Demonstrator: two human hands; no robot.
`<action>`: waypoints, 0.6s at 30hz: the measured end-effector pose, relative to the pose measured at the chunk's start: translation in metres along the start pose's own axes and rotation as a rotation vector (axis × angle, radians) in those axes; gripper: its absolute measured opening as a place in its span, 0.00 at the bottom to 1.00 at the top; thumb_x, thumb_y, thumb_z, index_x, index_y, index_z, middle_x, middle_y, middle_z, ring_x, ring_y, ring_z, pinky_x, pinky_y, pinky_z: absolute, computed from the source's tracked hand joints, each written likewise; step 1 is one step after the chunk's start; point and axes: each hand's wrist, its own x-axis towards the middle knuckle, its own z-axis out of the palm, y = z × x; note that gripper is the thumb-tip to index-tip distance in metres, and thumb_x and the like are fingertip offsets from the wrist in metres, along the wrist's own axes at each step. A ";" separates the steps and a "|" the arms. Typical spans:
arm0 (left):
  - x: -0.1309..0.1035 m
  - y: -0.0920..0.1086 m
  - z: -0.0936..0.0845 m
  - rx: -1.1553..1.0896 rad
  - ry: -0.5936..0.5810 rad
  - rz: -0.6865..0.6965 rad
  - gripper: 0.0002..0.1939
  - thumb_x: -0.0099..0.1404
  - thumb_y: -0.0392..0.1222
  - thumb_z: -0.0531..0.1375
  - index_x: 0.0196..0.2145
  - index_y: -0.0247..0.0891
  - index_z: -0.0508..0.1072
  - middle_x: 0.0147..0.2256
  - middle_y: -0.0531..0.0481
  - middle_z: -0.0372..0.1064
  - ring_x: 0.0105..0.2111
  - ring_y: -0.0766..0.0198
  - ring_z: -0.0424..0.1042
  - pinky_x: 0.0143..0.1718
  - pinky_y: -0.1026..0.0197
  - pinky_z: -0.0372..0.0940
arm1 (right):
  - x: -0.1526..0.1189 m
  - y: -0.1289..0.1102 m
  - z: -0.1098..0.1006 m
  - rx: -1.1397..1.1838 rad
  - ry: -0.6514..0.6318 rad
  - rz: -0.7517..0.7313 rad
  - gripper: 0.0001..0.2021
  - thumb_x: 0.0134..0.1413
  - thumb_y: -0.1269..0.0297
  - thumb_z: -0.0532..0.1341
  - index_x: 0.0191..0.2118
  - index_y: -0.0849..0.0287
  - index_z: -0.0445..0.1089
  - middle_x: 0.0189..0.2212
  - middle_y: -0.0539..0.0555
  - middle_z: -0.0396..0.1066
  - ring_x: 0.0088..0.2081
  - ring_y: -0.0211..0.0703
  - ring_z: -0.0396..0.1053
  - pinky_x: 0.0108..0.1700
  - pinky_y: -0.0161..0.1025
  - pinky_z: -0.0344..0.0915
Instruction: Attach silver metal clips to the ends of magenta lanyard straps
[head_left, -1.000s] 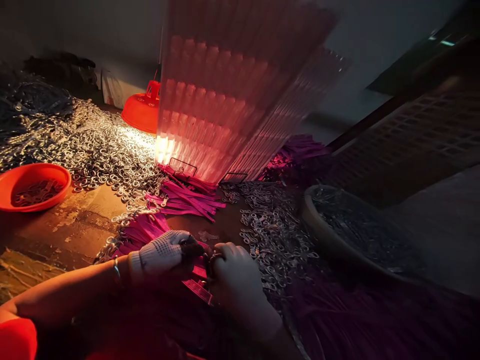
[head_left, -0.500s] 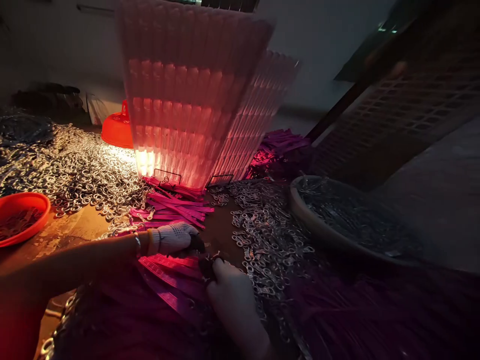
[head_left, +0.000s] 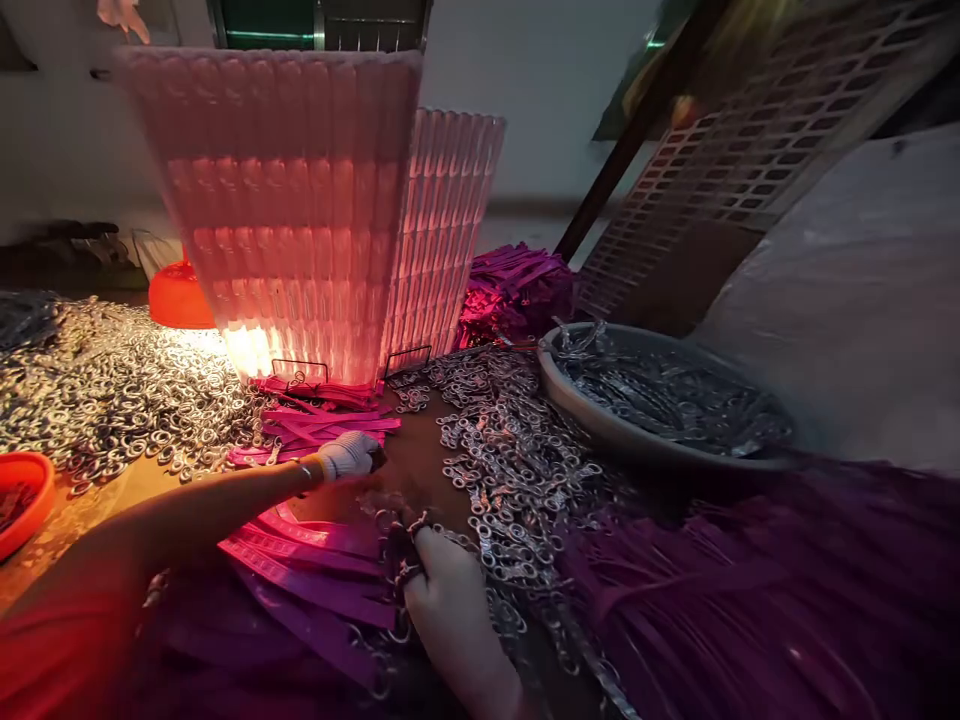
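My left hand (head_left: 349, 455), in a white knitted glove with dark fingertips, is closed near a stack of purple straps (head_left: 322, 425). What its fingers hold, if anything, is too small to make out. Lower down, my right hand (head_left: 454, 590), with dark covering on its fingers, pinches a small metal hook (head_left: 418, 522). Beneath my left forearm, more purple straps (head_left: 315, 560) fan out beside my right hand, with metal rings at their ends. A spread of small metal hooks (head_left: 517, 470) lies just right of my right hand.
Left, a large heap of metal hooks (head_left: 112, 380) lies under a red lamp (head_left: 180, 296), beside a red bowl (head_left: 46, 490). Ribbed clear plastic panels (head_left: 292, 220) stand behind. At right are a wide basin (head_left: 551, 375) of metal parts and many purple straps (head_left: 690, 590).
My hands have moved apart: the left went up toward the stacked straps, while the right stays low over the fanned straps. The camera view has swung right.
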 end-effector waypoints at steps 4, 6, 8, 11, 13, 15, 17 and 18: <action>-0.050 -0.008 -0.014 0.022 0.016 -0.005 0.16 0.68 0.48 0.57 0.35 0.30 0.75 0.22 0.55 0.67 0.15 0.75 0.56 0.16 0.70 0.54 | 0.016 -0.012 -0.007 -0.106 -0.030 -0.027 0.12 0.42 0.81 0.52 0.28 0.57 0.67 0.29 0.53 0.73 0.31 0.42 0.67 0.32 0.37 0.51; -0.078 -0.013 -0.012 -0.031 -0.002 -0.009 0.13 0.64 0.47 0.57 0.34 0.32 0.73 0.21 0.55 0.65 0.13 0.75 0.55 0.13 0.70 0.49 | 0.022 -0.022 -0.008 -0.151 -0.092 -0.047 0.11 0.44 0.80 0.53 0.30 0.57 0.68 0.30 0.54 0.74 0.31 0.42 0.68 0.32 0.37 0.51; -0.100 -0.019 -0.005 -0.073 -0.010 -0.003 0.13 0.62 0.48 0.57 0.30 0.35 0.69 0.20 0.56 0.64 0.13 0.74 0.55 0.13 0.70 0.49 | 0.022 -0.034 -0.008 -0.215 -0.151 -0.072 0.10 0.47 0.78 0.54 0.31 0.58 0.69 0.31 0.54 0.74 0.31 0.42 0.68 0.31 0.38 0.50; -0.122 -0.025 0.006 0.015 0.026 0.042 0.15 0.63 0.50 0.55 0.26 0.37 0.64 0.17 0.58 0.59 0.12 0.74 0.54 0.12 0.70 0.48 | 0.015 -0.047 -0.006 -0.307 -0.186 -0.122 0.09 0.48 0.76 0.55 0.33 0.58 0.70 0.32 0.56 0.74 0.31 0.43 0.69 0.31 0.40 0.49; -0.130 -0.027 0.010 0.131 0.064 0.109 0.15 0.64 0.49 0.56 0.25 0.37 0.63 0.16 0.57 0.58 0.13 0.74 0.54 0.13 0.70 0.48 | 0.006 -0.052 -0.005 -0.359 -0.168 -0.156 0.09 0.48 0.77 0.55 0.32 0.59 0.70 0.31 0.57 0.74 0.30 0.44 0.68 0.30 0.40 0.48; -0.137 -0.030 0.012 0.152 0.060 0.148 0.14 0.65 0.47 0.55 0.25 0.37 0.63 0.17 0.57 0.58 0.14 0.74 0.55 0.15 0.70 0.49 | -0.004 -0.055 -0.003 -0.395 -0.123 -0.190 0.09 0.46 0.77 0.55 0.30 0.59 0.70 0.30 0.58 0.73 0.29 0.44 0.67 0.29 0.41 0.47; -0.145 -0.033 0.013 0.041 -0.005 0.146 0.12 0.65 0.46 0.53 0.28 0.37 0.63 0.18 0.57 0.58 0.14 0.73 0.53 0.15 0.69 0.49 | -0.011 -0.056 -0.003 -0.398 -0.063 -0.212 0.07 0.46 0.76 0.56 0.28 0.59 0.69 0.30 0.58 0.72 0.29 0.43 0.66 0.29 0.41 0.47; -0.149 -0.035 0.013 -0.014 -0.039 0.137 0.12 0.66 0.47 0.52 0.29 0.37 0.63 0.18 0.58 0.57 0.14 0.73 0.52 0.15 0.69 0.48 | -0.014 -0.057 -0.003 -0.387 -0.035 -0.214 0.07 0.46 0.76 0.56 0.28 0.59 0.69 0.29 0.57 0.72 0.28 0.43 0.65 0.30 0.41 0.47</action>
